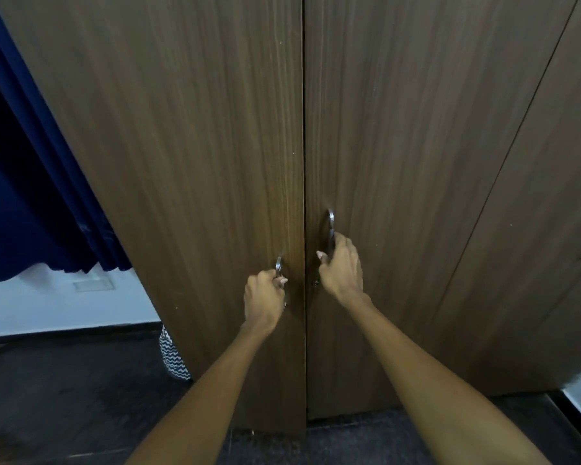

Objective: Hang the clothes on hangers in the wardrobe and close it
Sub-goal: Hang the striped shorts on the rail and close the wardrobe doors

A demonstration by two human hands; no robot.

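Observation:
A dark brown wooden wardrobe fills the view. Its left door (182,162) and right door (399,162) meet at a narrow vertical seam in the middle. My left hand (264,298) grips the metal handle (278,265) of the left door. My right hand (341,268) grips the curved metal handle (330,223) of the right door. The left door's bottom edge sits slightly forward of the right door's. No clothes or hangers are visible; the inside of the wardrobe is hidden.
A dark blue curtain (31,196) hangs at the left over a white wall (64,307). A zigzag-patterned cloth (173,357) shows beside the wardrobe's lower left. A third wardrobe panel (534,229) stands to the right. The floor (64,397) is dark.

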